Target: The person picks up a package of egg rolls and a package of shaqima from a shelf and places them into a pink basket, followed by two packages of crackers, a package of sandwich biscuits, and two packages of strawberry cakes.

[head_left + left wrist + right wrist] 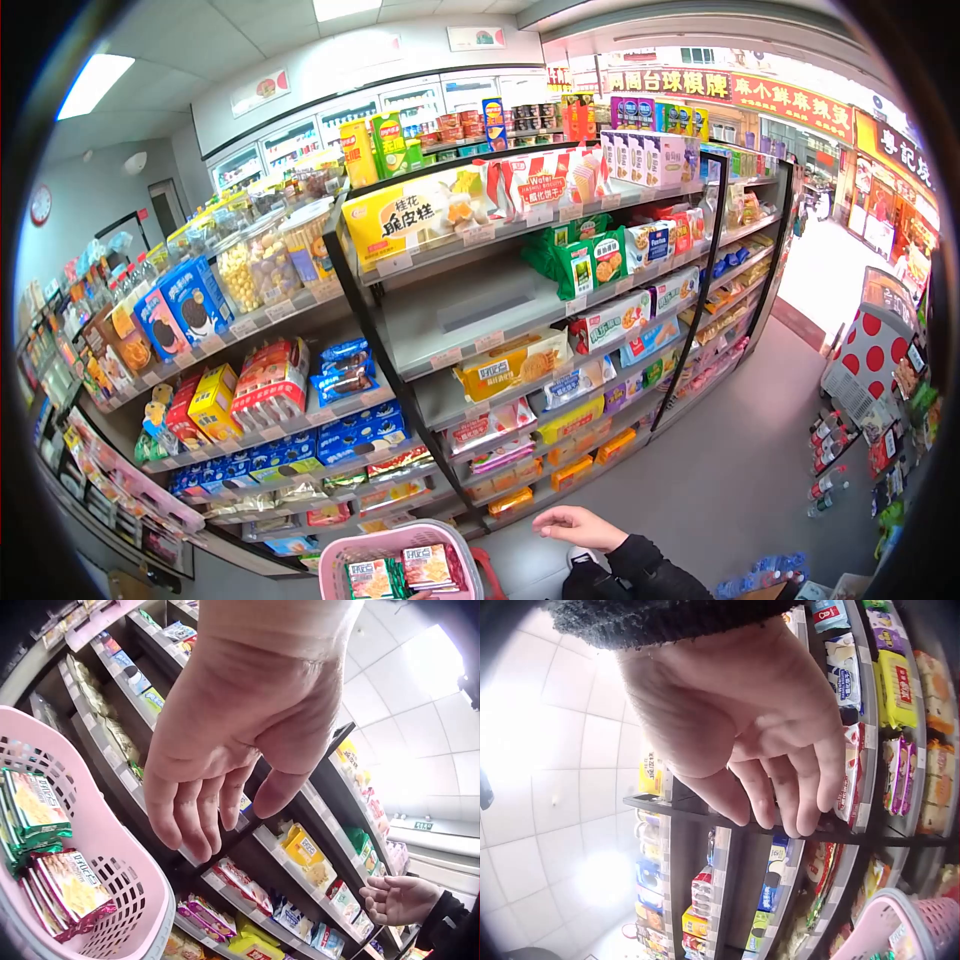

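Note:
Beside the shelves, a pink basket point(338, 553) holds green snack packets point(368, 580) and dark red snack packets point(428, 568). My left hand point(240, 735) hangs with loosely bent fingers and nothing in them; in its wrist view it is to the right of the basket's rim. Only a bit of it shows at the bottom edge of the head view. My right hand point(580, 527), in a black sleeve, is held out to the right of the basket, before the lower shelves. Its fingers point(787, 787) are relaxed and hold nothing.
A long shelf unit point(455, 355) stocked with packaged snacks runs across the view. A yellow biscuit pack point(515, 365) lies on a middle shelf. More goods stand on the floor at right near a red-dotted stand point(868, 345). The doorway opens beyond the grey floor point(740, 450).

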`<state>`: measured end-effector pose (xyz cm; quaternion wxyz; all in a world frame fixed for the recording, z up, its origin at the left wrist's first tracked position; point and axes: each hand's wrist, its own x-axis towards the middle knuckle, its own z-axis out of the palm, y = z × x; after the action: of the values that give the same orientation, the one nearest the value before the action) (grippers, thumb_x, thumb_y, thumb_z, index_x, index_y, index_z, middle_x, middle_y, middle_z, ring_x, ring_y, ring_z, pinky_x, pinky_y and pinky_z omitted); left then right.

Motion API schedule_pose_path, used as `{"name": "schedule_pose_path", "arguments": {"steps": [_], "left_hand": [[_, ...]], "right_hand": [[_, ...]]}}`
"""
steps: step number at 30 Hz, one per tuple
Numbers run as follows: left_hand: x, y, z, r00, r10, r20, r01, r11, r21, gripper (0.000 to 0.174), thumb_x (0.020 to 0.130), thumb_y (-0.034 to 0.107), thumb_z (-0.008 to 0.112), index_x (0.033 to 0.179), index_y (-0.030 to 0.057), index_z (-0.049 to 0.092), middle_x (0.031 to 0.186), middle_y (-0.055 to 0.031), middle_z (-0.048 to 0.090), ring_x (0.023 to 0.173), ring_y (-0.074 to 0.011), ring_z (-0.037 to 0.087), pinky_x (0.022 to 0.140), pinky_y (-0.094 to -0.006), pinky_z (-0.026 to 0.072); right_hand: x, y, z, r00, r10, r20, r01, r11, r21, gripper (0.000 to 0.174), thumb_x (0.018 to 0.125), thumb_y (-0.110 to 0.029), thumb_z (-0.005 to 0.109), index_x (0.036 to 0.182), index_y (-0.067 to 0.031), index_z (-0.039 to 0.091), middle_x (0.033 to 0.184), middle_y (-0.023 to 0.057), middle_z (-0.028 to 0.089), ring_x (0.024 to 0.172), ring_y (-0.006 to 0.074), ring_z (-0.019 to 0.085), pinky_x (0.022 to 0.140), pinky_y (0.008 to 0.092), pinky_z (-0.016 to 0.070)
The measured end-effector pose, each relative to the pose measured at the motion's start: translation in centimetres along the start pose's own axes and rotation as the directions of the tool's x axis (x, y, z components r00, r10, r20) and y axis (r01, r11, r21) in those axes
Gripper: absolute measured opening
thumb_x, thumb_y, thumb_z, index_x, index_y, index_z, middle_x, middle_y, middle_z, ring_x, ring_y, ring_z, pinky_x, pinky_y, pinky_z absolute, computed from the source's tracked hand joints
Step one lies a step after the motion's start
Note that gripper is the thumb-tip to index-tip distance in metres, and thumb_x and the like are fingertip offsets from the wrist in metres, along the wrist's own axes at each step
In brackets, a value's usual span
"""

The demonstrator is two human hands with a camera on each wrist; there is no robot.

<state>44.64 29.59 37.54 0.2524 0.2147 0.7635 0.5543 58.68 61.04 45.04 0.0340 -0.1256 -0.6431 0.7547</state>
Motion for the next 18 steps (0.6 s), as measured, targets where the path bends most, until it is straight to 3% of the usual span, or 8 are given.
{"name": "schedule_pose_path", "arguments": {"steps": [3, 5, 8, 9, 11, 13, 15, 18], "left_hand": [[2.1, 0.4, 1.8, 0.993, 0.103, -0.052, -0.108, 0.988, -0.107, 0.026, 0.082, 0.010, 0.050, 0.105, -0.0027, 0.049, 0.094, -0.0092, 0.054, 0.083, -0.0152, 0.052, 0.072, -0.0252, 0.0440], [4.1, 1.0, 2.9, 0.991, 0.135, -0.023, -0.134, 0.990, 0.037, 0.027, 0.082, 0.010, 0.050, 0.106, -0.0021, 0.049, 0.093, -0.0086, 0.055, 0.083, -0.0147, 0.052, 0.072, -0.0242, 0.0438], [6.9, 2.9, 6.4, 0.997, 0.066, -0.048, -0.066, 0.998, -0.001, 0.028, 0.082, 0.015, 0.050, 0.104, -0.0018, 0.050, 0.090, -0.0084, 0.056, 0.080, -0.0132, 0.053, 0.068, -0.0233, 0.0428], [8.5, 2.9, 7.3, 0.999, 0.046, 0.002, -0.046, 0.989, 0.138, 0.026, 0.082, 0.014, 0.050, 0.103, -0.0010, 0.051, 0.090, -0.0088, 0.056, 0.081, -0.0144, 0.052, 0.070, -0.0246, 0.0421], [10.2, 7.8, 11.1, 0.973, 0.228, 0.022, -0.229, 0.961, 0.158, 0.025, 0.081, 0.013, 0.050, 0.102, -0.0004, 0.051, 0.090, -0.0092, 0.056, 0.083, -0.0162, 0.052, 0.073, -0.0256, 0.0412], [12.9, 10.4, 14.4, 0.958, 0.265, 0.113, -0.277, 0.955, 0.105, 0.025, 0.081, 0.014, 0.050, 0.102, -0.0009, 0.051, 0.092, -0.0095, 0.055, 0.085, -0.0161, 0.051, 0.075, -0.0255, 0.0400], [16.2, 11.5, 16.8, 0.968, 0.140, 0.208, -0.133, 0.990, -0.047, 0.031, 0.079, 0.014, 0.053, 0.106, -0.0016, 0.048, 0.093, -0.0065, 0.057, 0.083, -0.0112, 0.054, 0.070, -0.0247, 0.0435], [19.4, 18.5, 19.6, 0.915, 0.205, 0.347, -0.271, 0.951, 0.152, 0.024, 0.081, 0.011, 0.050, 0.102, -0.0015, 0.051, 0.094, -0.0061, 0.058, 0.083, -0.0102, 0.054, 0.073, -0.0228, 0.0428]], "right_hand": [[1.1, -1.1, -2.5, 0.999, -0.045, 0.000, 0.045, 0.999, -0.009, 0.028, 0.083, -0.013, 0.049, 0.107, 0.0011, 0.047, 0.100, 0.0065, 0.053, 0.096, 0.0121, 0.049, 0.082, 0.0248, 0.0383], [1.6, -1.5, -4.8, 0.997, -0.071, 0.010, 0.071, 0.997, -0.010, 0.028, 0.083, -0.013, 0.049, 0.107, 0.0010, 0.047, 0.100, 0.0062, 0.053, 0.095, 0.0118, 0.049, 0.082, 0.0246, 0.0387], [2.6, -2.8, -9.9, 0.996, -0.079, -0.029, 0.079, 0.997, -0.008, 0.026, 0.082, -0.014, 0.051, 0.104, -0.0002, 0.050, 0.099, 0.0062, 0.054, 0.093, 0.0116, 0.050, 0.081, 0.0249, 0.0392], [2.9, -3.2, -11.8, 0.993, -0.105, -0.047, 0.104, 0.994, -0.035, 0.026, 0.082, -0.014, 0.051, 0.104, -0.0003, 0.049, 0.098, 0.0054, 0.054, 0.091, 0.0105, 0.050, 0.079, 0.0240, 0.0399], [3.3, -4.0, -15.4, 0.979, -0.166, -0.116, 0.159, 0.985, -0.071, 0.025, 0.081, -0.013, 0.051, 0.102, -0.0004, 0.050, 0.094, 0.0037, 0.055, 0.086, 0.0092, 0.051, 0.074, 0.0224, 0.0414], [3.8, -6.1, -18.9, 0.945, -0.272, -0.180, 0.239, 0.954, -0.181, 0.024, 0.081, -0.012, 0.052, 0.101, -0.0001, 0.051, 0.092, 0.0034, 0.056, 0.084, 0.0092, 0.051, 0.073, 0.0222, 0.0418], [4.4, -8.6, -22.5, 0.931, -0.288, -0.222, 0.235, 0.943, -0.237, 0.023, 0.079, -0.011, 0.052, 0.100, -0.0007, 0.052, 0.093, 0.0043, 0.056, 0.084, 0.0100, 0.052, 0.073, 0.0229, 0.0419], [5.8, -11.9, -27.9, 0.861, -0.429, -0.273, 0.297, 0.860, -0.414, 0.025, 0.078, -0.011, 0.053, 0.101, -0.0004, 0.052, 0.094, 0.0057, 0.056, 0.085, 0.0120, 0.052, 0.073, 0.0244, 0.0419]]}}
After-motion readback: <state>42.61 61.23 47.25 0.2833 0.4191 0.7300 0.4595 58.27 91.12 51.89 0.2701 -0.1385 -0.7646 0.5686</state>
